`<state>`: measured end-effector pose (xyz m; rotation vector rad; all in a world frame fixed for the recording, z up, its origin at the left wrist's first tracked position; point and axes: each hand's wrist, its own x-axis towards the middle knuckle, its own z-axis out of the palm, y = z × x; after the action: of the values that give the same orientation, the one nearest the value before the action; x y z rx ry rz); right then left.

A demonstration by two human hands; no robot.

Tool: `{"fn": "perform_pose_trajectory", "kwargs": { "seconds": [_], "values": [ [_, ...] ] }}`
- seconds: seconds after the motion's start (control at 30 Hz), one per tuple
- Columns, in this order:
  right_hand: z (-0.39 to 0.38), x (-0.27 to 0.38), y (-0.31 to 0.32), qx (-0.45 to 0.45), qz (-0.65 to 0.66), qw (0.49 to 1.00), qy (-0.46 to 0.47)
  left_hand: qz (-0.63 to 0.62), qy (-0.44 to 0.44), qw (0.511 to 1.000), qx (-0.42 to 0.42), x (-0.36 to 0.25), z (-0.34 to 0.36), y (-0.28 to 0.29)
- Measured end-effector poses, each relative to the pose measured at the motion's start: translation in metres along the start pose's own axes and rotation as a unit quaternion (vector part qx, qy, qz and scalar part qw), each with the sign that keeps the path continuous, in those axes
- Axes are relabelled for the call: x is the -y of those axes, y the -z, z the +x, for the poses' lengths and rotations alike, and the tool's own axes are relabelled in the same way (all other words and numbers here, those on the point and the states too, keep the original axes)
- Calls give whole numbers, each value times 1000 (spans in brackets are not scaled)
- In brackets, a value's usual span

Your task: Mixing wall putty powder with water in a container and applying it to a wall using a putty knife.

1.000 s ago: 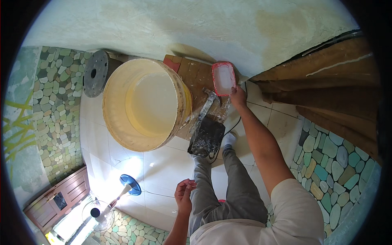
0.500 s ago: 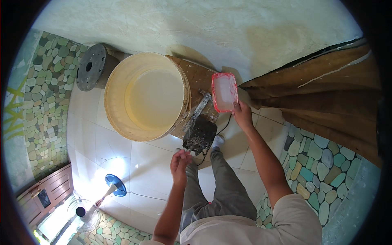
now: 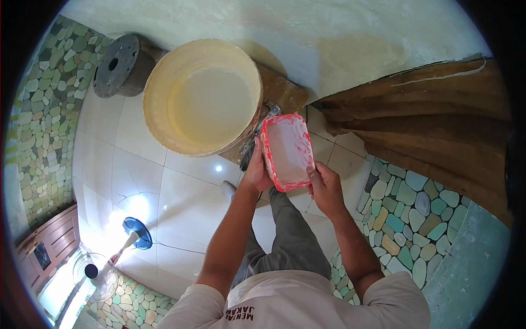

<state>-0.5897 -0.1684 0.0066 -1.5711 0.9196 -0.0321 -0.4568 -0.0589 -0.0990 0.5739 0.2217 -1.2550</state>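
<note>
A red rectangular tray [image 3: 287, 151] smeared with white material is held at waist height between my two hands. My left hand [image 3: 257, 167] grips its left side, while my right hand [image 3: 326, 186] holds the lower right corner, thumb on the rim. Just up and left of the tray stands a large cream bucket [image 3: 156, 112] with pale, cloudy liquid inside. Behind the tray, a white-spattered tool [image 3: 271, 108] on a brown board [image 3: 285, 90] is mostly hidden, as is a dark object below it.
A dark grey spool [image 3: 120, 68] stands beside the bucket against the wall [image 3: 356, 27]. Brown draped material [image 3: 422, 120] hangs on the right. At lower left are a lamp on a blue base [image 3: 137, 236], a clear fan [image 3: 98, 274] and a thin cord across the tiled floor [image 3: 181, 192].
The tray has come down and toward me in my right hand. My left hand has risen and taken hold of its left side. The view has shifted, with the bucket higher in the picture.
</note>
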Motion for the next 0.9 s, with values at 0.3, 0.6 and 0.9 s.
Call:
{"fn": "perform_pose_trajectory", "kwargs": {
  "seconds": [0.3,0.6,0.9],
  "values": [
    [-57,27,-47,34,-37,998,41,-147,1,989,22,-15,-68,20],
    [-80,20,-101,85,51,995,6,-155,-27,987,39,-53,-136,65],
    [-20,-109,-146,20,-137,990,-10,-124,-38,990,-48,-88,-182,120]
  ]
}}
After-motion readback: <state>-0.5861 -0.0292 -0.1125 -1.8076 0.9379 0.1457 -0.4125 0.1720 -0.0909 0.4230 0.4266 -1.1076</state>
